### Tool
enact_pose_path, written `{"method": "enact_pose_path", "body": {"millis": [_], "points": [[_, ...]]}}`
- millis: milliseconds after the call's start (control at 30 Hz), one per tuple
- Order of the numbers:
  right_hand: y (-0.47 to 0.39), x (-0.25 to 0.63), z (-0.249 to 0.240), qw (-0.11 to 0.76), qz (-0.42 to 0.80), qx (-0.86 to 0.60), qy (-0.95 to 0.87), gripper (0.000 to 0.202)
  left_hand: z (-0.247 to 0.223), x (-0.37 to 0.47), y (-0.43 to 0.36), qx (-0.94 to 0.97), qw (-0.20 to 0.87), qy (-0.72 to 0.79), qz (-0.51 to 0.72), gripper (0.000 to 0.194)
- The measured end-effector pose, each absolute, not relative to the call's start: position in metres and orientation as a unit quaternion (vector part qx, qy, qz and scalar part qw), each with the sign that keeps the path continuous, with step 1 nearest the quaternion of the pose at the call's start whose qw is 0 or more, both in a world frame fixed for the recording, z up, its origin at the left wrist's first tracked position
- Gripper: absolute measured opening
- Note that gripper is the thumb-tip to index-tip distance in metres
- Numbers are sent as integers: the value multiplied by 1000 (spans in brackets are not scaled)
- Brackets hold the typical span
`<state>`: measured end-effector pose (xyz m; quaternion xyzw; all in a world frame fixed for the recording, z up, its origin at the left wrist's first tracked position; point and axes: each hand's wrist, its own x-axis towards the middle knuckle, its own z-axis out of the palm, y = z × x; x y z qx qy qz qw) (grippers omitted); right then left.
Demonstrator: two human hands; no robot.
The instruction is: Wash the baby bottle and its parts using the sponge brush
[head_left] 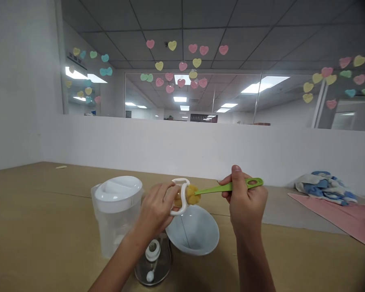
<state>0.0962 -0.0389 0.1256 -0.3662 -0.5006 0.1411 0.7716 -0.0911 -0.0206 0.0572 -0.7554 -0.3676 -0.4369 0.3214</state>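
Centrally, left hand holding white-handled item, right hand gripping green handle, yellow piece between.

Green handle in right fingers, white looped piece in left fingers

Long thin plastic stick: bright green. Bumpy round tip: yellow. Curvy plastic ring with handles: white. Wide round bowl: shiny white, bit bluish. Tall plastic jug: cloudy see-through, white lid. Flat table: tan, grey part at right. Flat cloth: plain pink. Crumpled cloth: blue and white patches. Heart-shaped stickers: pink, yellow, green, blue.
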Motion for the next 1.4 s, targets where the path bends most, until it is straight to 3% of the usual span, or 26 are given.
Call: {"method": "enact_pose_path", "body": {"millis": [233, 500, 633, 900, 1167, 1400], "points": [[-55, 82, 120, 701, 68, -375, -603, 51, 16, -67, -25, -695, 226, -432, -528, 46], [-65, 93, 119, 582, -3, -404, -706, 52, 10, -39, -27, -707, 208, -376, -562, 48], [-79, 105, 122, 617, -10, -420, -665, 51, 0, -43, -16, -704, 194, -384, -565, 45], [-129, 131, 131, 778, -38, -423, -463, 47, -35, -56, -8, -712, 184, -425, -527, 43], [-140, 147, 132, 780, -67, -442, -438, 42, -54, -65, 9, -719, 350, -442, -406, 45], [-135, 143, 131, 737, -130, -521, -411, 44, -53, -59, -8, -687, 226, -487, -490, 43]]}}
